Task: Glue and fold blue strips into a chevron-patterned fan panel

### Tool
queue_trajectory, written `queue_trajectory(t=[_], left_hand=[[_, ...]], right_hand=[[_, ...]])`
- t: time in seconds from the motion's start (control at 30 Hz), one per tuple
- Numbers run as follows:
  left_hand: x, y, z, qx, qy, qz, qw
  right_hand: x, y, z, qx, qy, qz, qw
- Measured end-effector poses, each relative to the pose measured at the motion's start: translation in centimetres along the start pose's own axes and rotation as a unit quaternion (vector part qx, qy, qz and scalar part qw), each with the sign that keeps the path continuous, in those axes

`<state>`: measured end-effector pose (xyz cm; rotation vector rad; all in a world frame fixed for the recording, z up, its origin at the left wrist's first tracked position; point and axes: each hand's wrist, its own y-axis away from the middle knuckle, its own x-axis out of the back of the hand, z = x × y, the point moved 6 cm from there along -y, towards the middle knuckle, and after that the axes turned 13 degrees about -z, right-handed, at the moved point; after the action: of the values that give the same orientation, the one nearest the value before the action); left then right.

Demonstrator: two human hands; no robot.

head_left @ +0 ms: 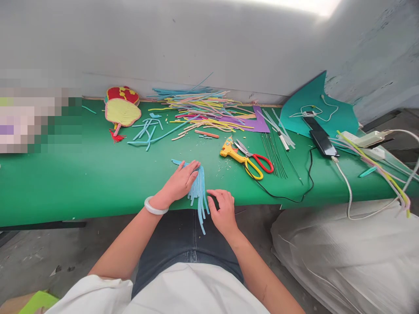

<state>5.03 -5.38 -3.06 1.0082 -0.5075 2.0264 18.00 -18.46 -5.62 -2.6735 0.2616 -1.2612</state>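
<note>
A bunch of light blue strips lies across the near edge of the green table, its ends hanging over the edge. My left hand, with a pale bangle on the wrist, lies flat on the bunch, fingers stretched out. My right hand rests at the table edge just right of the strips, its fingers curled and touching their lower ends.
A yellow glue gun and red and yellow scissors lie right of my hands. A pile of coloured strips sits at the back on purple paper. Two woven fans, a phone, cables and a power strip are also here.
</note>
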Motion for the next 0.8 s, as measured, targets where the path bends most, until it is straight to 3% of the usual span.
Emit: queue_trajectory(t=[0.13,0.27,0.33,0.43,0.5,0.57,0.8], left_hand=[[1.1,0.6,0.1,-0.008,0.020,0.059,0.998],[3.2,2.0,-0.3,0.018,0.042,0.211,0.977],[3.2,2.6,-0.3,0.030,0.035,0.235,0.971],[1.5,2.9,0.8,0.021,-0.001,0.172,0.985],[-0.6,2.9,1.9,0.031,-0.091,0.085,0.992],[-2.2,3.3,2.8,0.038,-0.145,0.041,0.988],[-4.0,3.5,3.2,0.058,-0.187,0.018,0.981]], right_hand=[[-0.1,0.0,0.1,-0.001,-0.001,0.000,1.000],[-0.2,0.0,0.2,-0.004,-0.001,0.001,1.000],[-0.1,0.1,0.2,-0.002,-0.001,0.001,1.000],[0.0,0.1,0.0,0.003,-0.001,0.002,1.000],[0.0,0.1,0.0,0.005,-0.001,0.003,1.000],[0.0,0.1,0.0,0.007,0.000,0.003,1.000],[-0.1,0.1,0.1,0.013,-0.003,0.006,1.000]])
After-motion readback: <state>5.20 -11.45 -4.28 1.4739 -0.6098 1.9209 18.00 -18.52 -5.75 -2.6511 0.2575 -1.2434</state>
